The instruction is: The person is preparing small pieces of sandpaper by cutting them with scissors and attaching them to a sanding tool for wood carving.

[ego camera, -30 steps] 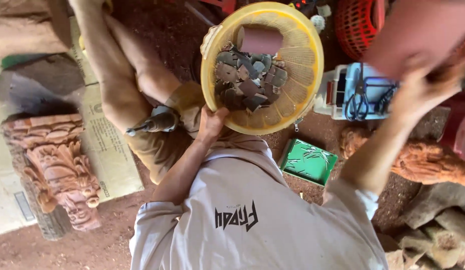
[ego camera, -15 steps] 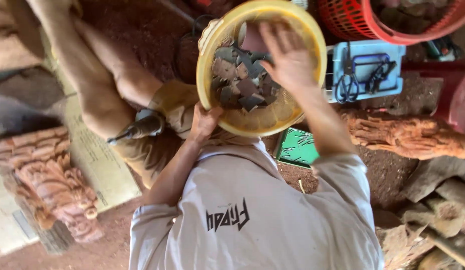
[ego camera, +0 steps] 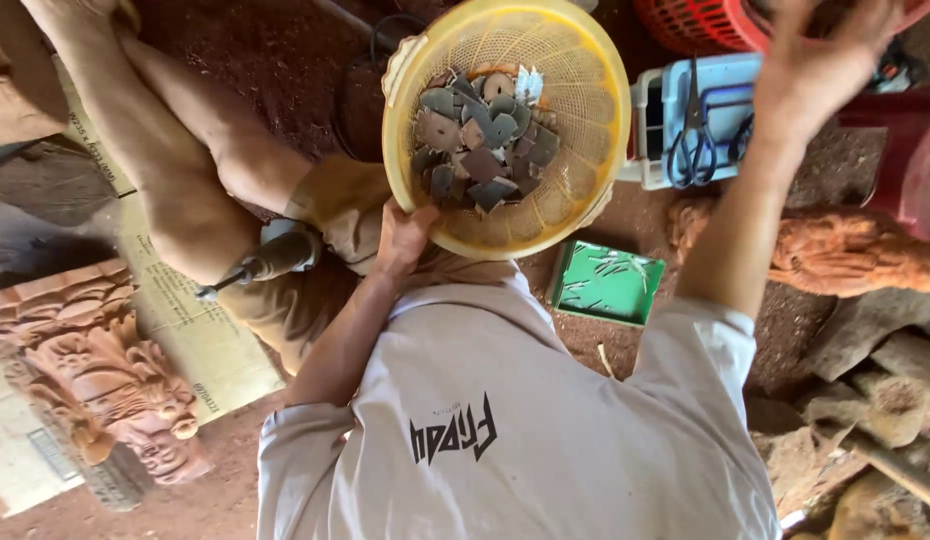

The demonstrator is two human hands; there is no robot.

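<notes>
Saw left hand clamped on yellow basket rim, mid-top frame; right hand spread open, upper right, well apart.

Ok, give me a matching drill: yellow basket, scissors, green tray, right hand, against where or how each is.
1 yellow basket
2 scissors
3 green tray
4 right hand

A on the blue box
B open, raised
C gripped at the rim by the left hand
D on the ground

Pairs: 1-C, 2-A, 3-D, 4-B
</notes>
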